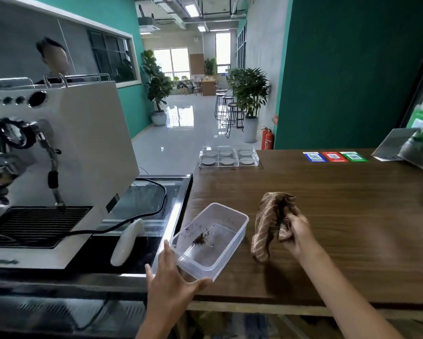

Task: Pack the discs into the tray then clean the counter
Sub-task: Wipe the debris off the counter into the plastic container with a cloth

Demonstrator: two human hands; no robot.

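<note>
My right hand (297, 234) clutches brown cloth (270, 226) over bench (352, 204); my left hand (171, 277) grips clear tub (209, 241) at near-left bench edge, long axis running away rightward; discs (226, 157) sit in tray (228, 156), far edge, well apart from both hands; right hand nearer open bench for wiping

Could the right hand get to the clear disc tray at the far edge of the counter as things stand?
Probably yes. Bare wooden counter lies between the right hand and the tray, with nothing standing in the way. But that hand grips the brown cloth, so it is occupied.
</note>
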